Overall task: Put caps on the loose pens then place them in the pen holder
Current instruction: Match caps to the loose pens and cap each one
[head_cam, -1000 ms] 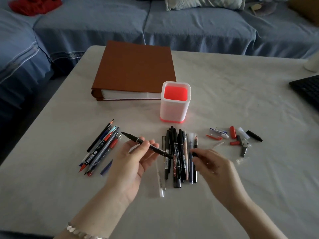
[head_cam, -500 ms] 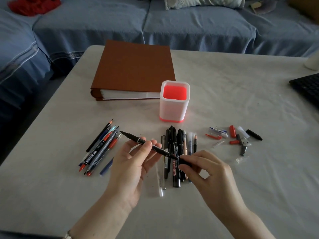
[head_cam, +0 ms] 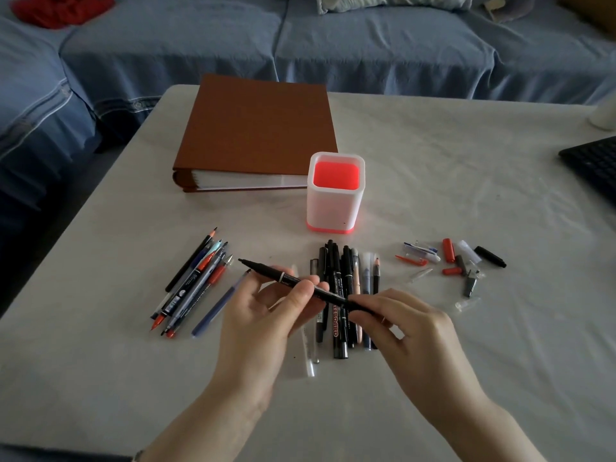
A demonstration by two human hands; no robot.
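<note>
White-covered tabletop (head_cam: 433,181). Brown binder (head_cam: 260,128) toward far left corner; white pen holder (head_cam: 335,208) upright at its near right corner. Nearer: mixed pens (head_cam: 196,281) left, black markers (head_cam: 336,265) centre, loose caps (head_cam: 450,258) right. Black keyboard (head_cam: 596,161) at right edge.

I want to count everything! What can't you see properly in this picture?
Head view.
Right end of the black pen: hidden by the right hand; cap unclear.
Some of the middle pens: behind the left hand.
Most of the keyboard: cut off by the right edge.
</note>
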